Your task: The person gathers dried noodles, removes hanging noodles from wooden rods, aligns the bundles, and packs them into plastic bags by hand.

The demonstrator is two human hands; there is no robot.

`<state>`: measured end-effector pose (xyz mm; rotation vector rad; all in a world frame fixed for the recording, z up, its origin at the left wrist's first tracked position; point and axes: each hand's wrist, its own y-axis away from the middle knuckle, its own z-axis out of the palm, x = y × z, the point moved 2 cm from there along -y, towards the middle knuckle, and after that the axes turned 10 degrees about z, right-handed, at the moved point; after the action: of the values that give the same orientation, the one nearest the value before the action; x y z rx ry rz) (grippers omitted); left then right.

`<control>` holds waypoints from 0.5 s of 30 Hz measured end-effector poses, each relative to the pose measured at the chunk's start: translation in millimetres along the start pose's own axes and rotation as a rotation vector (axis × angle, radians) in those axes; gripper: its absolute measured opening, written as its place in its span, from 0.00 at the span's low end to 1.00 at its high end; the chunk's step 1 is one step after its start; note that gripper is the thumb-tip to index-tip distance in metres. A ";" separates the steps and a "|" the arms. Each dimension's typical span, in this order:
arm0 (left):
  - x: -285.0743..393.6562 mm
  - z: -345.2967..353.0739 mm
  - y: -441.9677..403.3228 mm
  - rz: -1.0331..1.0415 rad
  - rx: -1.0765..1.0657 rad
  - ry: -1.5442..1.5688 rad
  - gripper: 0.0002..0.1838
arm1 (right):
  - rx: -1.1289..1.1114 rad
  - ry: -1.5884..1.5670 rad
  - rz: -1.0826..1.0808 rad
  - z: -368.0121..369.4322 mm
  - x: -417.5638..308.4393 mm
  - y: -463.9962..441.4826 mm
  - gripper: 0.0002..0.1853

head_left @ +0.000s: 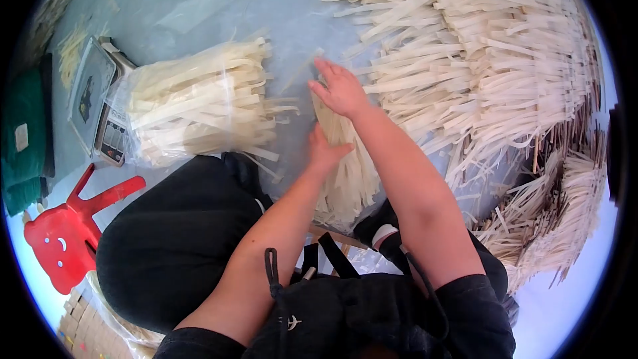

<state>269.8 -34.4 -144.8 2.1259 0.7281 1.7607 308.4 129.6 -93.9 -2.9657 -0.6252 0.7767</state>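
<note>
A small bundle of pale, flat dried strips (349,183), like wide noodles, lies on the grey surface in front of me. My left hand (325,153) is at the bundle's left side with its thumb held apart from the fingers. Farther up, my right hand (342,90) rests at the far end of the same strips, fingers stretched out and pointing left. Neither hand is closed around anything. To the left of my hands, a clear plastic bag (179,110) is packed with the same kind of strips, their ends sticking out of its right side.
Large heaps of loose strips (492,60) spread along the right, with another pile (551,213) nearer me. At the left stand a digital scale (106,119), a red stool (66,233) with a face cut-out, and green cloth (23,133). My dark-clad knee (173,239) is beside the bag.
</note>
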 end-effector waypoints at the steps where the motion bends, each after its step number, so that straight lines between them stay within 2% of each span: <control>1: 2.6 1.0 -0.9 -0.004 0.010 -0.002 0.60 | -0.533 0.186 0.181 -4.8 -9.2 -18.5 0.28; 2: 6.1 1.8 -1.0 -0.007 0.003 -0.021 0.62 | -1.069 0.376 0.352 -7.8 -17.8 -25.1 0.30; 3: 6.3 0.9 0.7 -0.016 -0.004 -0.043 0.63 | -1.081 0.367 0.336 -9.7 -28.0 -28.7 0.30; 5: -0.1 5.7 1.8 -0.013 0.005 -0.079 0.64 | -0.812 0.366 0.307 -16.9 -38.0 -30.9 0.30; 6: -2.2 6.5 0.1 0.011 -0.003 -0.110 0.65 | -0.818 0.363 0.297 -7.6 -33.7 -23.6 0.30; 8: -6.2 6.3 -2.8 0.009 -0.014 -0.094 0.65 | -0.823 0.263 0.029 22.3 -18.0 1.8 0.26; 9: -6.5 7.7 -4.1 0.012 -0.038 -0.081 0.64 | -0.821 0.266 0.032 29.8 -7.8 13.6 0.26; 11: 1.2 4.3 -0.4 0.008 -0.034 -0.024 0.64 | -0.259 0.092 -0.171 11.7 -4.5 31.2 0.21; 12: 4.5 3.2 1.8 0.001 -0.017 0.034 0.64 | -0.266 0.106 -0.163 1.3 6.4 40.7 0.21; 14: 2.9 3.7 1.6 0.015 0.000 0.039 0.63 | -0.028 -0.425 0.466 -55.5 9.1 39.7 0.20; 15: 2.0 1.7 2.1 0.029 0.028 0.028 0.63 | -0.136 -0.293 0.636 -68.1 25.8 53.7 0.22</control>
<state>272.1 -34.9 -142.4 2.1441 0.7369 1.8090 381.3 95.9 -52.2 -3.2177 0.3173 1.2567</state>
